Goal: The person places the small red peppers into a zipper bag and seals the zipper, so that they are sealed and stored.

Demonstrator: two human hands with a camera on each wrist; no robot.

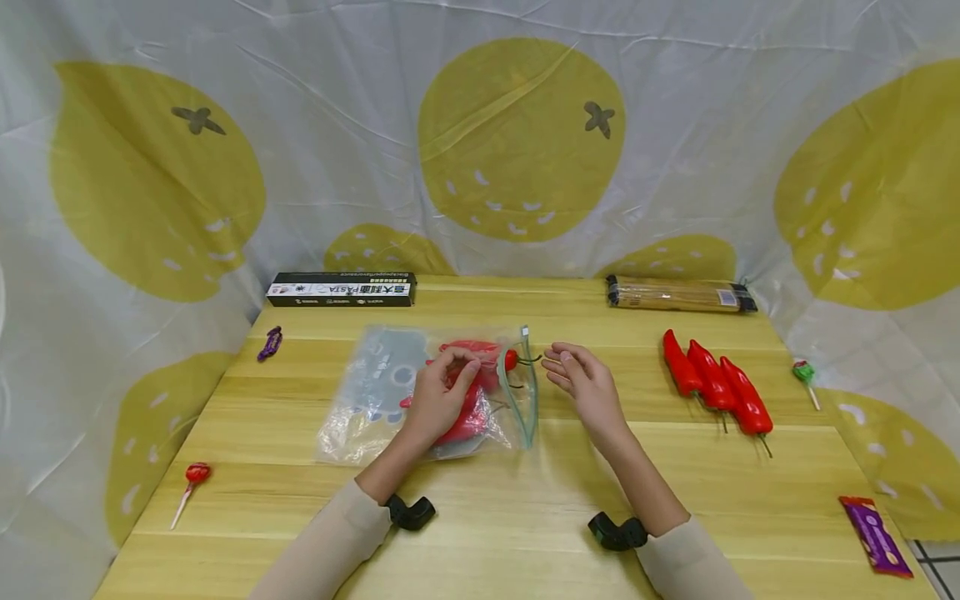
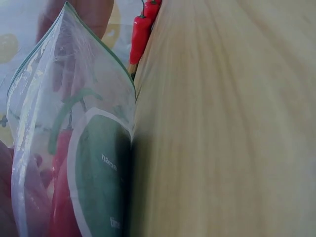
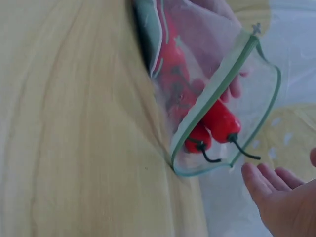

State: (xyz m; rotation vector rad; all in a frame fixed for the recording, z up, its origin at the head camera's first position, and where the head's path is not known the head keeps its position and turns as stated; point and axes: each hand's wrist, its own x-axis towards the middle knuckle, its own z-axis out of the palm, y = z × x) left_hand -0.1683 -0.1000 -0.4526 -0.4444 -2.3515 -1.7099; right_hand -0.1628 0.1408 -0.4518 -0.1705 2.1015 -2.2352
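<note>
A clear zip bag (image 1: 352,433) with a green zip edge lies on the table, its mouth gaping toward the right. Several red peppers (image 3: 221,122) are inside, partly blurred by the film; one stem pokes out past the mouth. My left hand (image 1: 442,396) grips the upper film of the bag over the peppers, thumb and fingers curled; its fingertips are partly hidden. Just right of the mouth, my right hand (image 1: 588,387) holds nothing, its fingers loosely bent and apart from the stem. In the left wrist view the bag's green label (image 2: 101,173) shows.
Three red peppers (image 1: 716,379) lie on the right. Along the back are a black pasta box (image 1: 341,290) and a noodle pack (image 1: 678,295). Lollipops (image 1: 198,473) and wrapped sweets (image 1: 876,537) sit near both sides. A lemon-print cloth (image 1: 517,142) hangs behind the wooden table (image 1: 525,542).
</note>
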